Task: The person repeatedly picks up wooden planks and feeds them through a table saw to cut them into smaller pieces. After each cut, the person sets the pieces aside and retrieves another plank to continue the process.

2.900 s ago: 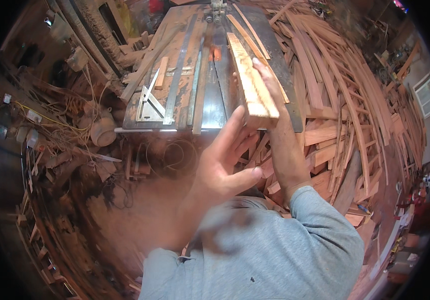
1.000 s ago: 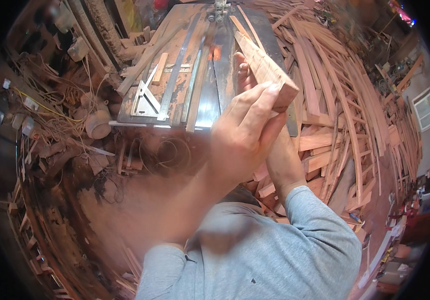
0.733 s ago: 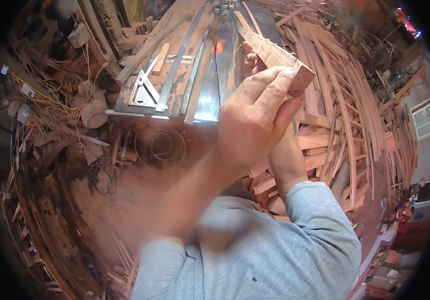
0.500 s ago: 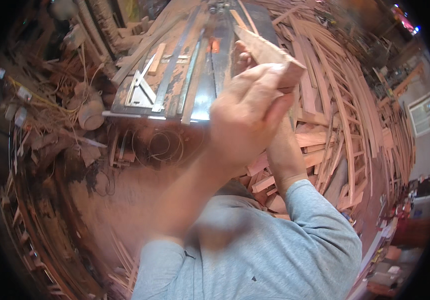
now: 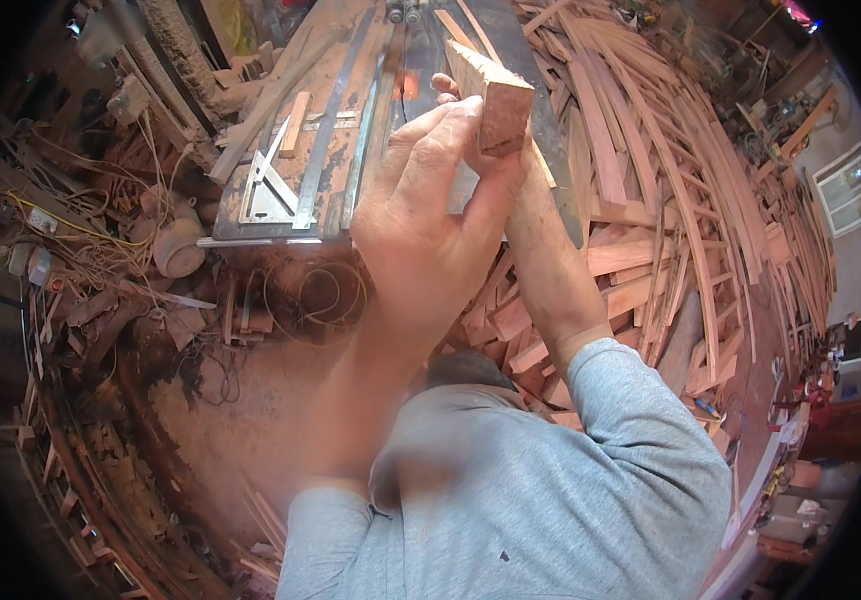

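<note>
A piece of wood (image 5: 504,110) with a reddish square-cut end and a rough, paler long side is held up in front of me, end toward the view. My left hand (image 5: 431,190) grips its near end, thumb below and fingers along the left side. Farther along, behind the wood, is my right hand (image 5: 444,88); only some fingertips show at the left side, curled against the piece, and the rest is hidden. My right forearm (image 5: 556,250) reaches up behind the left hand.
Beyond my hands stands a worn machine table (image 5: 326,170) carrying a white set square (image 5: 276,195), a small wood strip (image 5: 295,122) and long metal strips. Many boards (image 5: 641,130) are piled to the right, with offcuts below. Cables and a dusty round container (image 5: 179,245) lie left.
Both hands have shifted left with the piece of wood. It has turned so its square end now faces me more squarely.
</note>
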{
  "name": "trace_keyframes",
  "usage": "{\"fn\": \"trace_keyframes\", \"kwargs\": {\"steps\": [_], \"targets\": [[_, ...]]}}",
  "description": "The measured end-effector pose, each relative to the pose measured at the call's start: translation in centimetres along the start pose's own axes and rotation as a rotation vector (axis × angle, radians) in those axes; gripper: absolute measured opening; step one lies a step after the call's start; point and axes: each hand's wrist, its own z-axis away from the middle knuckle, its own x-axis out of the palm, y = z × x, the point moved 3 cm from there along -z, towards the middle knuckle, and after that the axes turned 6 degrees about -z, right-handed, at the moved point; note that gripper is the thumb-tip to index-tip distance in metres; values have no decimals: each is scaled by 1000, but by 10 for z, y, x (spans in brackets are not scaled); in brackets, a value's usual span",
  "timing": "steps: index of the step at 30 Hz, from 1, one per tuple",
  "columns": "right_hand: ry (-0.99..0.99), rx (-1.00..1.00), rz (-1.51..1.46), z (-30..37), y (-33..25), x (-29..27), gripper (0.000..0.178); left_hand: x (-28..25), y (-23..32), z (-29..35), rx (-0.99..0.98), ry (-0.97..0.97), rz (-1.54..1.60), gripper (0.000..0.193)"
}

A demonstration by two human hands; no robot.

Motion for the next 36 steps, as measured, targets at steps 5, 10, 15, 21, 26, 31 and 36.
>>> {"fn": "trace_keyframes", "kwargs": {"steps": [5,10,15,21,26,31,36], "targets": [[56,-74,112,5,-1,9,39,0,-3,4,-20,-6,21,38],[285,-150,490,4,-2,12,35,0,-3,5,-142,-14,137,34],[93,-271,733,5,-13,-4,41,0,0,17,-258,-71,161,29],[-344,-1011,1499,15,-20,-2,73,3,6,15,-194,-78,141,26],[207,-436,918,5,-18,2,55,1,-1,13,-155,-71,94,24],[332,-361,813,17,-8,19,40,-2,-3,10,-146,-47,93,25],[79,-375,1073,21,-10,-16,33,-15,-10,25,-114,-121,95,28]]}}
